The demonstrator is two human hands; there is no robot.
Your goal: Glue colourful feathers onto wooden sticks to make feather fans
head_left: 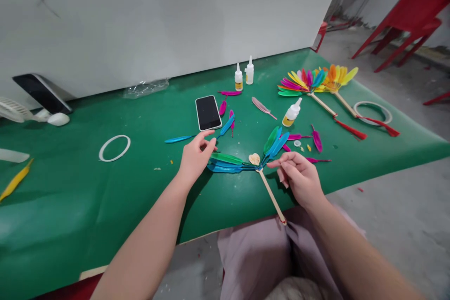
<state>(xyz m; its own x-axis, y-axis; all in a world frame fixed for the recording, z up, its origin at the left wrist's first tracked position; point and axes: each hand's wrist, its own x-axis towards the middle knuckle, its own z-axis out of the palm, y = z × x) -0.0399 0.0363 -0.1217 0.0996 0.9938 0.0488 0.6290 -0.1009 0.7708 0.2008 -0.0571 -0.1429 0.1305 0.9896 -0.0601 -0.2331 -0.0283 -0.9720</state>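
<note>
A feather fan with a thin wooden handle (271,194) lies at the table's front edge, the handle end overhanging it. A pale heart-shaped piece (254,159) sits at its head. Green and blue feathers (228,161) spread left from the head, and a second bunch of blue feathers (277,144) points up and right. My left hand (197,157) hovers by the left feather tips, fingers apart and bent, close to a loose blue feather (228,124). Beside the fan head is my right hand (298,173), fingers loosely curled and apart, one fingertip near the feather stems.
A phone (208,112), glue bottles (291,113) and loose magenta feathers (317,138) lie beyond the hands. Two finished-looking feather fans (323,103) rest at right by a tape roll (385,115). A white ring (115,148) and a yellow feather (16,180) are left. A white panel (158,18) stands behind.
</note>
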